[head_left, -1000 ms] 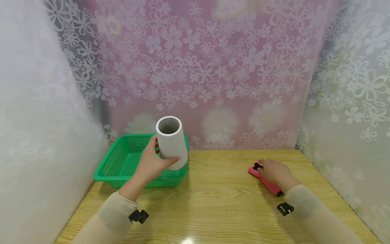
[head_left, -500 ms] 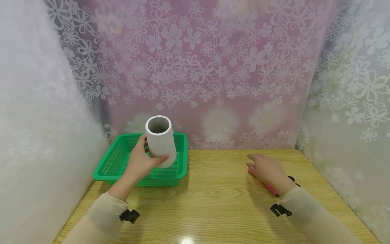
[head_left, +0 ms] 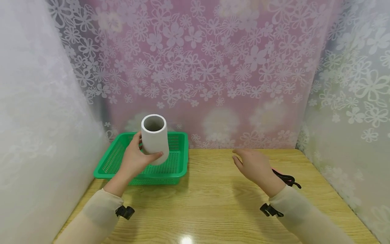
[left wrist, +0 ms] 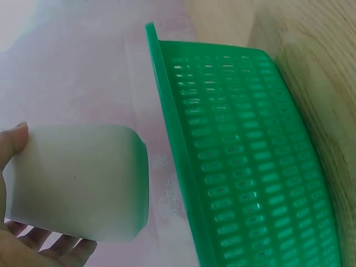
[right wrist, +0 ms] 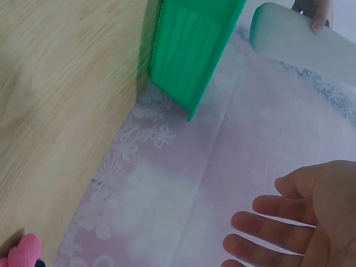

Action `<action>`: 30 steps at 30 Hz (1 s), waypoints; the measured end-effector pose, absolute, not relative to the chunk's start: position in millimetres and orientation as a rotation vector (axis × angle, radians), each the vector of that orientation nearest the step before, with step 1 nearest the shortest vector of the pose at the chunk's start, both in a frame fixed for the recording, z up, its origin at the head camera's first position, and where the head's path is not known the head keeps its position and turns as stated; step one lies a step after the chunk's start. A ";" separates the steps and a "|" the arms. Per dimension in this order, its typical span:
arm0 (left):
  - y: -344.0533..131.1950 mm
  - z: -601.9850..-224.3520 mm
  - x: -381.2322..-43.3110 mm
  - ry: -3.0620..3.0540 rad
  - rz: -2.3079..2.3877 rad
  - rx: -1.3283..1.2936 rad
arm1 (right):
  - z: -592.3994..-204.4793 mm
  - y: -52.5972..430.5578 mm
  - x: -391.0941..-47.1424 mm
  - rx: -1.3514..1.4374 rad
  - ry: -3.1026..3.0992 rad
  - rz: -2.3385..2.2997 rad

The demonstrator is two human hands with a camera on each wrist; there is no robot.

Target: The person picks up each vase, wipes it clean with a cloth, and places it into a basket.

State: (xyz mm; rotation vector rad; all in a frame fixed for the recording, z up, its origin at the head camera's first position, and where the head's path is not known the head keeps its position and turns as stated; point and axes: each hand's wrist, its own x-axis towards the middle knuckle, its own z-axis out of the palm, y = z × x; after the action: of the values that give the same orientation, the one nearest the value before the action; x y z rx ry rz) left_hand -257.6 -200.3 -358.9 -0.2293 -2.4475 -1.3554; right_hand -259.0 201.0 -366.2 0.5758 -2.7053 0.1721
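Observation:
My left hand (head_left: 133, 157) grips a white vase (head_left: 156, 144), a smooth hollow cylinder with its open mouth up. It is held upright above the green basket (head_left: 186, 159), and the left wrist view shows the vase's bottom (left wrist: 142, 183) apart from the basket's rim (left wrist: 172, 133). My right hand (head_left: 254, 166) hovers over the table with its fingers extended and nothing in them. Behind its wrist lies a pink thing with a black cord (head_left: 284, 178), mostly hidden by the hand. A rounded pink end (right wrist: 25, 253) of it shows in the right wrist view.
The perforated basket stands at the back left of the wood-grain table (head_left: 207, 203). A pink floral curtain (head_left: 213, 84) hangs behind the table, and pale sheets close off the left (head_left: 45, 118) and right sides (head_left: 356, 118).
The left hand has carried the vase leftward, over the basket. The right hand has let go of the pink thing and moved left, up off it.

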 end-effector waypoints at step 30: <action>-237.3 -367.7 -280.4 -2.446 -1.200 -0.251 | -389.9 127.0 -254.4 0.902 -2.267 0.358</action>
State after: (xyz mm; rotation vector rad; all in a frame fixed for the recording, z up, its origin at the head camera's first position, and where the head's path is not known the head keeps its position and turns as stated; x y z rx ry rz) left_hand -280.4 -237.3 -367.7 -0.2509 -2.4464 -1.1999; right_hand -254.4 127.0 -389.9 0.9018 -2.2675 0.3576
